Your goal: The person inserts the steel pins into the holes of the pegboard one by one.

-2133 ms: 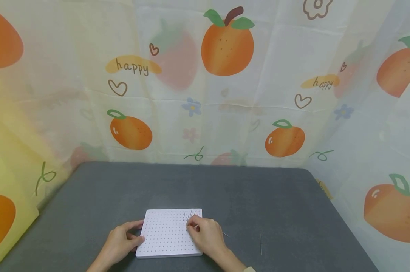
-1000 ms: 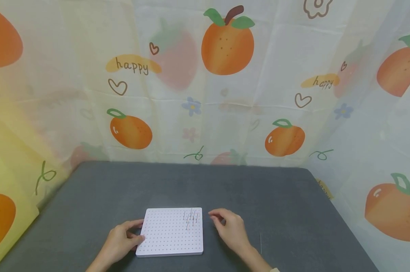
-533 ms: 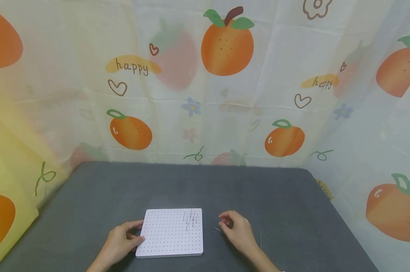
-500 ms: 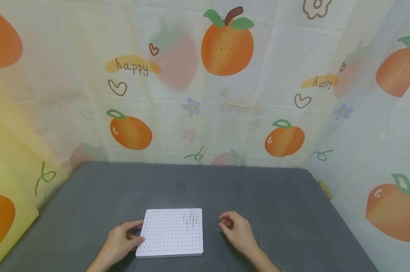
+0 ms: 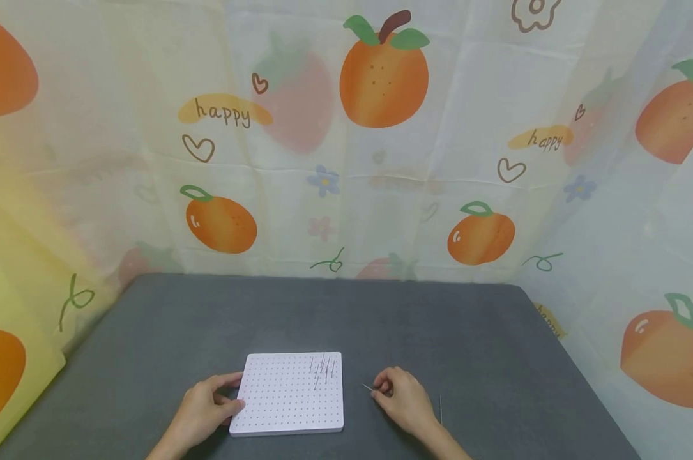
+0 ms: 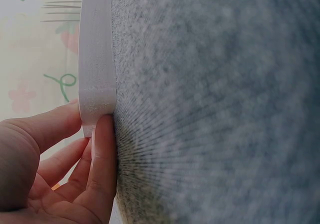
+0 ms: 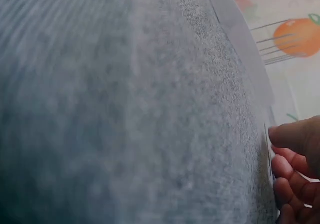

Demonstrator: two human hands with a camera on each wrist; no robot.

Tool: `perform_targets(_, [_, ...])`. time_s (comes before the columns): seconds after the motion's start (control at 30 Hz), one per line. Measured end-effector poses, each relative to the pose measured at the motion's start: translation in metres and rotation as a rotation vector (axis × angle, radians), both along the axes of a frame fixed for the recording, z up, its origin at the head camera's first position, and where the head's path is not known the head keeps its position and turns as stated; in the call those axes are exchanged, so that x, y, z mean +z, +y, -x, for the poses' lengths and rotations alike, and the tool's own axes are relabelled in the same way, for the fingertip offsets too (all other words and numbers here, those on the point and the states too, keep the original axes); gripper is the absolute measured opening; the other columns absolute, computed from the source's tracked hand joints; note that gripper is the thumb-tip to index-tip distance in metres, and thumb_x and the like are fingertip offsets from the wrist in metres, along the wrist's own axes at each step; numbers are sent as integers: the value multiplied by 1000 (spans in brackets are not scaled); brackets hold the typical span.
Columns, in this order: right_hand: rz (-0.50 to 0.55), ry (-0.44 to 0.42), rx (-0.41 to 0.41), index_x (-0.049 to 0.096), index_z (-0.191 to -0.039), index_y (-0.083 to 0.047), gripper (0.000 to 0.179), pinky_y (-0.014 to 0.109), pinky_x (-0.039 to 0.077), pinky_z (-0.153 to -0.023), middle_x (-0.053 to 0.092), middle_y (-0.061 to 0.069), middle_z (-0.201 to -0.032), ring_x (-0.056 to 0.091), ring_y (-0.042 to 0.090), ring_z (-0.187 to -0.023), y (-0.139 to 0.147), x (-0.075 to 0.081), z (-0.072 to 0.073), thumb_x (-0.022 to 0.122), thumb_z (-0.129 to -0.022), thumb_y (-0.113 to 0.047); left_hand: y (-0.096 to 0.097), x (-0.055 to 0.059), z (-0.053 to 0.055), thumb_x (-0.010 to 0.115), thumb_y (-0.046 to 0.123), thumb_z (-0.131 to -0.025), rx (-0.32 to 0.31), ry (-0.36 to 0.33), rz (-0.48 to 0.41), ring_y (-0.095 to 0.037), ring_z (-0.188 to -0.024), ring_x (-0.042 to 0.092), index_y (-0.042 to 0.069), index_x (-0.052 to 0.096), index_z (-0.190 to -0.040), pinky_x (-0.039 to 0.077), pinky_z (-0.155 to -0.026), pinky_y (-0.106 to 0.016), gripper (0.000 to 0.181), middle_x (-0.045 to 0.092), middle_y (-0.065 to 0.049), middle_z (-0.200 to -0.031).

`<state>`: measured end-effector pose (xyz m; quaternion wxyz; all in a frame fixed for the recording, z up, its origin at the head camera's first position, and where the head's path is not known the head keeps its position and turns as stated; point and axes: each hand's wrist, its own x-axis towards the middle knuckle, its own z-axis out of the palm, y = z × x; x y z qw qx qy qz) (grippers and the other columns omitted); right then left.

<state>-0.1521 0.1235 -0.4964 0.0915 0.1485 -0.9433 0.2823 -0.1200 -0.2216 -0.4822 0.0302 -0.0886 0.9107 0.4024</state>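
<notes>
A white pegboard [image 5: 283, 396] lies flat on the grey table [image 5: 335, 313]. Several thin needles [image 5: 323, 367] stand upright in its far right corner. My left hand [image 5: 231, 399] holds the board's left edge, with thumb and fingers [image 6: 102, 134] pinching its near corner [image 6: 95, 109]. My right hand [image 5: 377, 390] rests on the table just right of the board. Its curled fingertips [image 7: 292, 139] pinch the end of a loose needle [image 5: 368, 387] lying on the cloth. The standing needles [image 7: 275, 36] show beyond it in the right wrist view.
Another loose needle [image 5: 441, 409] lies on the table right of my right wrist. A fruit-printed curtain [image 5: 380, 160] closes off the back and both sides of the table. Bare grey surface stretches behind the board.
My right hand left the needles on the board, moved right and came down onto the loose needle on the table. Left hand and board have stayed still.
</notes>
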Motion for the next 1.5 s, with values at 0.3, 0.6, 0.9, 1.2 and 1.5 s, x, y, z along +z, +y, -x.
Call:
perform_targets(0.3, [-47,1,-26,60,-73,-22,14,22,34,-56,47,-14,-70,42,3,-66,-2,-1,1,74,-70,-20,1,1,1,75,7,-71,-5,6,-5,-11,-62,59,-3,57,-120,48,-49,-27,53,62,-19,-109])
perform_targets(0.6, [-38,-13,-32,62,-72,-23,12,22,34,-56,47,-14,-70,43,3,-67,-4,-2,0,73,-71,-20,0,2,-1,75,7,-71,-4,0,-8,-11,-62,59,-3,57,-120,48,-50,-27,53,62,-19,-109])
perform_targets(0.9, [-45,17,-65,61,-66,-24,14,22,34,-55,47,-13,-68,44,4,-66,-6,-3,-1,73,-70,-19,1,4,-3,74,4,-70,9,13,-33,-11,-61,60,-2,59,-118,49,-50,-26,51,63,-17,-108])
perform_targets(1.2, [-55,39,-90,62,-63,-24,15,21,34,-54,46,-13,-66,43,3,-64,-7,-4,0,73,-69,-18,1,1,0,75,6,-71,5,2,-27,-11,-62,59,-2,58,-119,49,-50,-27,52,62,-18,-109])
perform_targets(1.5, [-59,28,-93,62,-63,-24,14,21,33,-54,46,-13,-66,42,3,-63,-8,-1,-1,73,-71,-18,2,2,-1,75,6,-71,2,8,-19,-11,-62,59,-3,57,-119,49,-50,-27,53,61,-19,-109])
